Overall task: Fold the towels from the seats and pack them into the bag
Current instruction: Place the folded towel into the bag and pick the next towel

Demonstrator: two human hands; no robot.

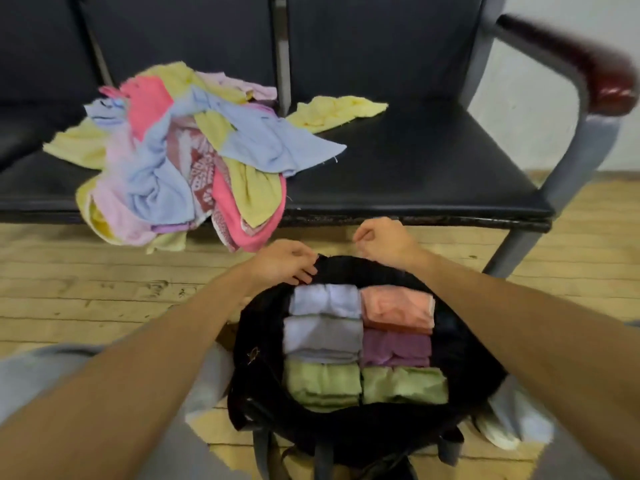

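Folded towels lie six together, in two rows, inside the black bag, just on the near side of both hands. The left hand pinches the bag's far rim with curled fingers. The right hand hovers just beside it, fingers curled with nothing seen in them. Beyond the left hand a loose pile of towels spills over the seat edge; one yellow towel lies farther back.
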